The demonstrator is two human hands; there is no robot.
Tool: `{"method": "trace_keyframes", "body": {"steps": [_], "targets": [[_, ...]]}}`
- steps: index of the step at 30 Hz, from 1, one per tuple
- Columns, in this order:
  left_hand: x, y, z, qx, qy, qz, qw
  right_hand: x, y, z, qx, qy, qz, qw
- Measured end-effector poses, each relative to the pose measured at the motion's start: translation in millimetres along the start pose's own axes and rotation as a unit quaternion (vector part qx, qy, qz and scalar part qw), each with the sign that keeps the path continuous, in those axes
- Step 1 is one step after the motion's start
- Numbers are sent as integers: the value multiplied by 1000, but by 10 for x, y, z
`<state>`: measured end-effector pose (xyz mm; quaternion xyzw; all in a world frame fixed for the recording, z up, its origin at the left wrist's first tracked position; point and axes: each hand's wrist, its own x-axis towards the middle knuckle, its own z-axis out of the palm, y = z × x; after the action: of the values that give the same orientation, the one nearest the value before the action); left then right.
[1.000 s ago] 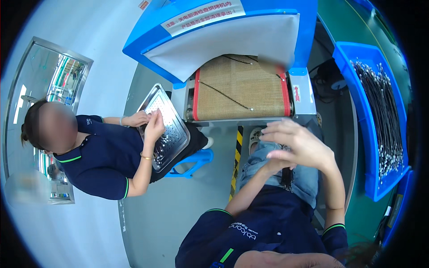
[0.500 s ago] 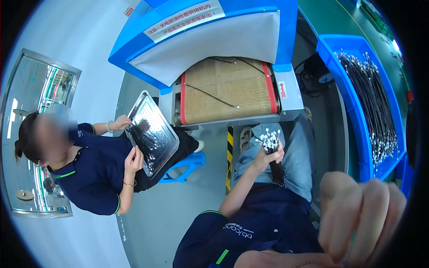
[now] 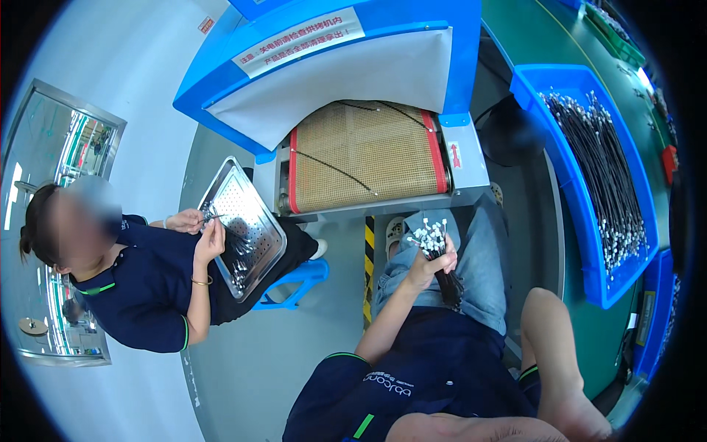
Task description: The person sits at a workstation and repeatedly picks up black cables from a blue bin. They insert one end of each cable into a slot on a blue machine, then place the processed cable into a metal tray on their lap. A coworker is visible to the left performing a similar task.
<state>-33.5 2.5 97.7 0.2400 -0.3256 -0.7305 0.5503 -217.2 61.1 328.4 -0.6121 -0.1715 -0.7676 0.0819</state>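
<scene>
A bundle of short black cables (image 3: 451,286) with white connector ends stands in my left hand (image 3: 434,267), whose fingers are wrapped round it just below the connectors. The bundle is over my lap, in front of the machine. My right arm (image 3: 552,346) is bent and raised close at the lower right. Its hand runs toward the lower edge, and the fingers do not show. Ahead, a tan mesh conveyor belt (image 3: 353,166) with red edges carries several thin black cables (image 3: 335,168), lying apart from one another.
The belt comes from a blue machine (image 3: 462,66) with a white curtain. On the right, a blue bin (image 3: 523,92) of black cables stands on a green table (image 3: 508,18). At left a seated co-worker (image 3: 147,272) handles cables over a perforated metal tray (image 3: 254,199). A blue stool (image 3: 302,278) is underneath.
My right hand, a fist close in front at lower right, has withdrawn toward the lower edge. The co-worker's hands have come together over the tray. My left hand still holds the bundle.
</scene>
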Motion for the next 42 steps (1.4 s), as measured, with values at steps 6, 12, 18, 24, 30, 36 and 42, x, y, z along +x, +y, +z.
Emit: {"method": "trace_keyframes", "body": {"steps": [6,12,18,24,30,36,42], "targets": [[10,118,206,-134,-8,140,981,-382,-196,-161,-128,-112,3,985],[-44,-15,229,-321,46,212,922,-1212,308,-202,-315,-373,505,712],[-304,-513,-79,-323,141,120,928,-1987,150,-578,-156,-454,726,493],[-918,-619,-1180,-226,260,19,939,-2948,-50,-795,-22,-436,757,486],[-925,-477,-1084,291,247,-106,918,-2965,-92,-824,-15,-470,799,374],[-710,-338,-1109,541,128,-137,820,-2911,-193,-853,-143,-390,762,496],[-642,-378,-1093,554,99,-118,818,-2970,-60,-850,-201,-354,788,461]]}}
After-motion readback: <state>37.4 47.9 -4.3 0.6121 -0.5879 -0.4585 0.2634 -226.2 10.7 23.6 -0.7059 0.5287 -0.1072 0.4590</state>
